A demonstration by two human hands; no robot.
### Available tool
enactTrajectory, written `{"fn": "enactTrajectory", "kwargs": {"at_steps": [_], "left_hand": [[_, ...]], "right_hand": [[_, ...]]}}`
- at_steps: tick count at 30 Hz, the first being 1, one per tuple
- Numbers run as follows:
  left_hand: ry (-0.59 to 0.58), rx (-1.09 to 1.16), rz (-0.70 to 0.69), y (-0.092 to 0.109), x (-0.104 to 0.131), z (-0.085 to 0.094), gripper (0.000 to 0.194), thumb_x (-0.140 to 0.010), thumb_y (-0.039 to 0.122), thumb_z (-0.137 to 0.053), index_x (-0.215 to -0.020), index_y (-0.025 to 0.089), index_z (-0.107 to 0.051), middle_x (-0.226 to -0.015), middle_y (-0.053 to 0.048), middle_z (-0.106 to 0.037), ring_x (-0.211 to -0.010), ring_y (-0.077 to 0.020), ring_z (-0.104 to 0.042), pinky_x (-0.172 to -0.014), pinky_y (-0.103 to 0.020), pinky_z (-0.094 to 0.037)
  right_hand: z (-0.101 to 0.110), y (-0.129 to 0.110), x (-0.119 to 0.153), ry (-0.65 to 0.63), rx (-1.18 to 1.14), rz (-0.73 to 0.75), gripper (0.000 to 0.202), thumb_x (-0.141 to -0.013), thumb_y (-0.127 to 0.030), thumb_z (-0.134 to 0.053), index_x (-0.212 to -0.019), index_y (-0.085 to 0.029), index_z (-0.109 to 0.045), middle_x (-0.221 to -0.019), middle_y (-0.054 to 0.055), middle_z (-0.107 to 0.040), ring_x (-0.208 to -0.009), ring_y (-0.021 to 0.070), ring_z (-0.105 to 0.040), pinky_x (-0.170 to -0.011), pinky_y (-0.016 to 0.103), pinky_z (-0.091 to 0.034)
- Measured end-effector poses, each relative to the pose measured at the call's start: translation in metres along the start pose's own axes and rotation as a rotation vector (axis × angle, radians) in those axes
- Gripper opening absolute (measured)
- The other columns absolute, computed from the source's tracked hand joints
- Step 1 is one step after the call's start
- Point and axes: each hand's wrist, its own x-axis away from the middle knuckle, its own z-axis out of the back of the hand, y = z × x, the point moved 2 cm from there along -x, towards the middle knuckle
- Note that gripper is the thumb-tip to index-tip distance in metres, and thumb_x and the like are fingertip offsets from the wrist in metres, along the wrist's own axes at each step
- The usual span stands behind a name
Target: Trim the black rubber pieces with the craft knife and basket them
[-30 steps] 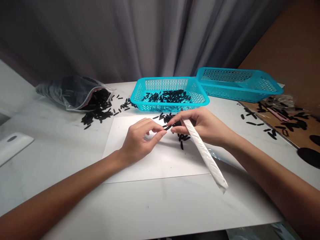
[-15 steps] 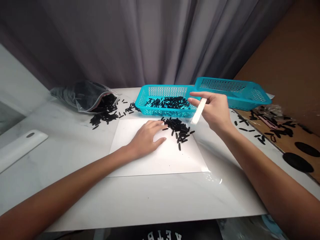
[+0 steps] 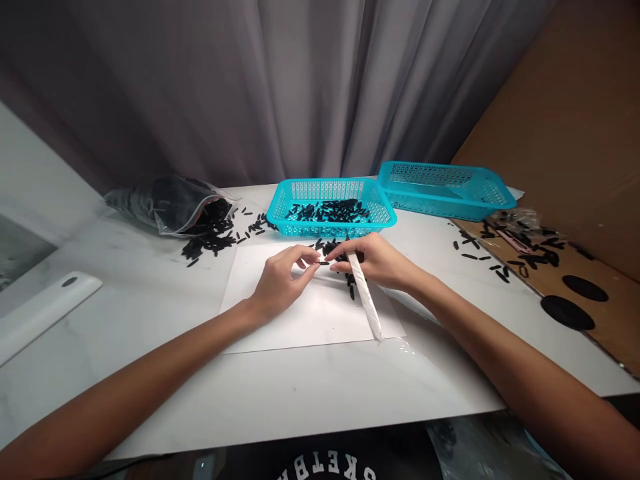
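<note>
Between the thumb and fingers of my left hand (image 3: 279,279) is a small black oblong piece (image 3: 324,263), pinched above a white sheet (image 3: 280,333). My right hand (image 3: 387,261) is close on the right, thumb and forefinger reaching toward that piece; whether they touch it I cannot tell. Tucked in the same hand is a slim white-wrapped tool (image 3: 367,298) with a dark pointed tip, its white end slanting down toward me. Behind and beneath the right fingers lies a heap of similar black pieces (image 3: 330,249), partly hidden.
A turquoise basket (image 3: 333,231) behind the sheet holds many black pieces; a second turquoise basket (image 3: 430,201) stands right of it. At left, a plastic zip bag (image 3: 170,207) spills more. Black ovals (image 3: 567,313) and scattered pieces lie right, on brown board (image 3: 617,333).
My left hand has taken up a black piece from the heap. My right hand has come down and left beside it, and the white tool has swung to slant toward me.
</note>
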Motion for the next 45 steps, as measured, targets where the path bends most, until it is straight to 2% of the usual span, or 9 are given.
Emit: {"fn": "enactTrajectory", "kwargs": {"at_steps": [6,10,16,22,25,31,45], "left_hand": [[0.05,0.025,-0.056,0.0005,0.002,0.0005,0.007,-0.09,0.016,-0.069,-0.096,0.017,-0.067,-0.09,-0.004,-0.075,-0.073,-0.0119,-0.066,-0.066,-0.026,-0.057],[0.058,-0.038,-0.111,0.0013,0.0014,0.0018,0.016,-0.086,0.02,-0.076,-0.1,0.017,-0.068,-0.092,-0.004,-0.075,-0.084,-0.0159,-0.068,-0.064,-0.027,-0.054],[0.03,-0.06,-0.085,0.0002,0.0003,0.0021,0.014,-0.084,0.022,-0.08,-0.096,0.019,-0.073,-0.091,-0.004,-0.076,-0.088,-0.0174,-0.068,-0.068,-0.029,-0.052],[0.048,-0.034,-0.093,0.0019,0.0,0.0017,0.006,-0.086,0.018,-0.077,-0.089,0.017,-0.073,-0.087,-0.004,-0.076,-0.083,-0.0159,-0.068,-0.063,-0.027,-0.05],[0.062,-0.032,-0.106,0.0022,0.0002,0.0017,0.005,-0.087,0.019,-0.077,-0.088,0.016,-0.073,-0.086,-0.004,-0.076,-0.081,-0.0153,-0.068,-0.06,-0.026,-0.048],[0.064,-0.035,-0.124,0.0031,0.0002,0.0017,0.005,-0.086,0.018,-0.077,-0.087,0.015,-0.074,-0.084,-0.004,-0.076,-0.078,-0.0143,-0.066,-0.059,-0.025,-0.047],[0.065,-0.029,-0.124,0.0037,-0.0006,0.0016,0.005,-0.086,0.018,-0.077,-0.087,0.015,-0.074,-0.083,-0.004,-0.076,-0.077,-0.0138,-0.066,-0.058,-0.024,-0.047]], "right_hand": [[-0.0062,0.0019,0.0006,0.042,-0.024,0.02,0.029,-0.086,-0.041,-0.071,-0.094,-0.014,-0.08,-0.066,0.002,-0.065,-0.06,0.0133,-0.049,-0.059,0.028,-0.033],[-0.0042,0.0033,0.0018,0.073,-0.046,0.034,0.032,-0.086,-0.044,-0.071,-0.092,-0.015,-0.08,-0.062,0.0,-0.06,-0.057,0.0125,-0.045,-0.057,0.028,-0.031],[-0.0021,0.0001,0.0027,0.091,-0.064,0.05,0.024,-0.085,-0.039,-0.073,-0.09,-0.015,-0.079,-0.07,0.003,-0.069,-0.061,0.014,-0.053,-0.06,0.029,-0.036],[0.0,-0.0004,0.003,0.094,-0.057,0.048,0.021,-0.085,-0.034,-0.074,-0.088,-0.014,-0.079,-0.065,0.001,-0.066,-0.059,0.0131,-0.053,-0.058,0.028,-0.037],[0.0001,0.0004,0.0026,0.093,-0.056,0.054,0.022,-0.084,-0.035,-0.074,-0.087,-0.014,-0.079,-0.064,0.001,-0.065,-0.058,0.0128,-0.053,-0.056,0.027,-0.036],[0.0,0.0001,0.0024,0.107,-0.056,0.087,0.014,-0.083,-0.027,-0.074,-0.085,-0.013,-0.08,-0.06,-0.001,-0.064,-0.055,0.0112,-0.051,-0.055,0.027,-0.036],[0.0032,-0.003,0.003,0.093,-0.053,0.083,0.015,-0.084,-0.028,-0.074,-0.086,-0.014,-0.08,-0.061,-0.001,-0.064,-0.055,0.0109,-0.05,-0.057,0.028,-0.036]]}}
